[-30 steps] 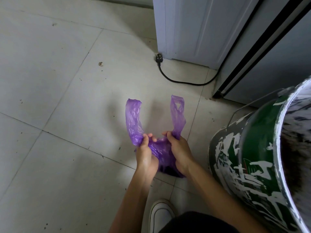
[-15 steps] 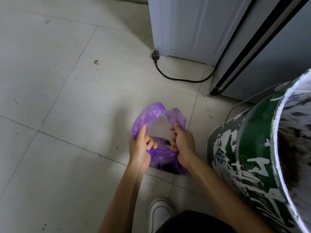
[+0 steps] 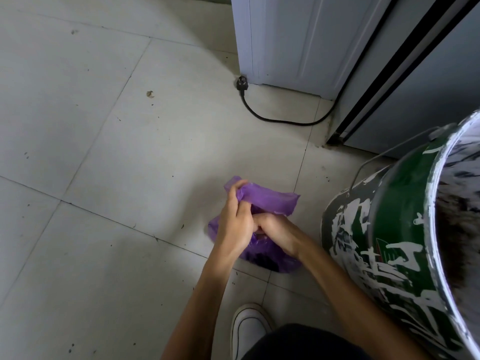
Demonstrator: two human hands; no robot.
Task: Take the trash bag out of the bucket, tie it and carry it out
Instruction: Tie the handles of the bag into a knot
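Note:
The purple trash bag (image 3: 270, 203) rests on the tiled floor, just left of the bucket. The bucket (image 3: 384, 245) is a green metal pail smeared with white paint, with a wire handle, and stands at the right. My left hand (image 3: 235, 222) grips one purple handle strip and holds it over the top of the bag. My right hand (image 3: 279, 232) is closed on the bag's gathered neck, its fingers tucked under the left hand. The two handle strips are crossed over each other above the bag's body.
A black power plug and cable (image 3: 259, 115) lie on the floor by a white cabinet (image 3: 291, 40). A grey appliance (image 3: 420, 81) stands behind the bucket. My white shoe (image 3: 249, 331) is at the bottom. Pale floor tiles (image 3: 104, 152) stretch to the left.
The two upright handle strips have been brought together, looped and folded down across the bag. My hands moved closer together and now overlap.

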